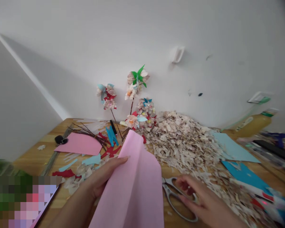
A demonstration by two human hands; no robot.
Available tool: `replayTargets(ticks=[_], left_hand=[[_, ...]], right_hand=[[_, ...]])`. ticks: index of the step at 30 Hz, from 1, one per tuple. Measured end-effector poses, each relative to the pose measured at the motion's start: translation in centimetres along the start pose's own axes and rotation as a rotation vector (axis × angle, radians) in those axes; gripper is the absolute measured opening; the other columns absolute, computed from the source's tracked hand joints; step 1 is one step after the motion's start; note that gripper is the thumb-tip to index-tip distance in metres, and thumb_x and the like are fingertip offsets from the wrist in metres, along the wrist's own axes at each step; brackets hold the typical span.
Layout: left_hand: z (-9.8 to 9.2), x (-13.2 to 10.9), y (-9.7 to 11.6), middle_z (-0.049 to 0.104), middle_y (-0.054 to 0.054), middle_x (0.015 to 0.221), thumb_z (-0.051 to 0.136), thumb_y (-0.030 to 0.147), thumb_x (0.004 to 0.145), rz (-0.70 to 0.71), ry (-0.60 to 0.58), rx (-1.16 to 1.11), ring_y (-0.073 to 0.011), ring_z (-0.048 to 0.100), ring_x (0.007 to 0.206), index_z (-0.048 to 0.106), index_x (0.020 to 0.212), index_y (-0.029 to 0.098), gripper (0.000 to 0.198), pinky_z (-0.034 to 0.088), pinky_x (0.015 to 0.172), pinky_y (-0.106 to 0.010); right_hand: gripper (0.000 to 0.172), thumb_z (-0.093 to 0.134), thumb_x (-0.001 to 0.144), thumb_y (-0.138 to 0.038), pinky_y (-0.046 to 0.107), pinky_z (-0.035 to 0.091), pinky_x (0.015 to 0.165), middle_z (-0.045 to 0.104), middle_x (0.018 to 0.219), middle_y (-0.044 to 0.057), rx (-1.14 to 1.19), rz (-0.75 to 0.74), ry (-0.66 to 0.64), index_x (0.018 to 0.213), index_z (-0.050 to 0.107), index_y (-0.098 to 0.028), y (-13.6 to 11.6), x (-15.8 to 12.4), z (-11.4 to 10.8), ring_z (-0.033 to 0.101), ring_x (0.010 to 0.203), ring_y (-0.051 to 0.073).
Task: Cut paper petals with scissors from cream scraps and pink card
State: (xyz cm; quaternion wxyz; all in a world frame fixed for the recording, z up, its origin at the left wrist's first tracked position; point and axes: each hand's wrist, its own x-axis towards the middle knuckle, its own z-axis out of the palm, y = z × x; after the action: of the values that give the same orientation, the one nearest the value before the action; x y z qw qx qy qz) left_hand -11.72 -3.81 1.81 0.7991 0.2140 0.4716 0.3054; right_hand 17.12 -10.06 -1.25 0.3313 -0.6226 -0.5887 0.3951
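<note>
Head view: a bottle (251, 125) of yellow liquid stands far right of the pink paper sheet (135, 183), which closed fingers of the left hand (102, 179) pinch, while the right hand (201, 202) curls its fingers on scissors (166, 187) beside it.

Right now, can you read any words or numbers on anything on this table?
No text here can be read.
The label on the bottle: too blurred to read.
The pink paper in the left hand: blank.
The scissors: no mark shows.
</note>
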Motion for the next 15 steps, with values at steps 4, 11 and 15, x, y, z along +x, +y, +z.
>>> replayTargets(ticks=[4,11,15], left_hand=[[0.5,0.3,-0.4,0.071,-0.008,0.068,0.062,0.041,0.069,-0.032,-0.015,-0.045,-0.0213,0.065,0.062,0.064,0.094,0.011,0.039,0.05,0.062,-0.03],[1.2,0.3,-0.5,0.072,-0.008,0.076,0.054,0.047,0.073,0.047,-0.156,-0.026,-0.0233,0.066,0.072,0.065,0.098,0.013,0.043,0.05,0.065,-0.029],[1.6,-0.1,0.0,0.072,-0.008,0.084,0.059,0.036,0.073,0.187,-0.053,0.006,-0.023,0.066,0.078,0.061,0.104,0.015,0.037,0.05,0.07,-0.031]], right_hand=[[0.046,0.05,0.057,-0.005,0.036,0.038,0.086,0.058,0.104,0.009,-0.559,-0.111,-0.073,0.1,0.056,-0.019,3.7,1.8,1.1,0.052,0.098,0.025],[0.026,0.048,0.065,-0.013,0.034,0.042,0.071,0.062,0.092,0.012,-0.847,-0.025,-0.032,0.09,0.056,-0.017,3.8,1.9,2.5,0.058,0.085,0.027],[0.025,0.046,0.067,-0.015,0.038,0.043,0.072,0.062,0.095,0.014,-0.873,0.023,0.06,0.089,0.058,-0.016,4.5,1.9,0.2,0.058,0.09,0.031]])
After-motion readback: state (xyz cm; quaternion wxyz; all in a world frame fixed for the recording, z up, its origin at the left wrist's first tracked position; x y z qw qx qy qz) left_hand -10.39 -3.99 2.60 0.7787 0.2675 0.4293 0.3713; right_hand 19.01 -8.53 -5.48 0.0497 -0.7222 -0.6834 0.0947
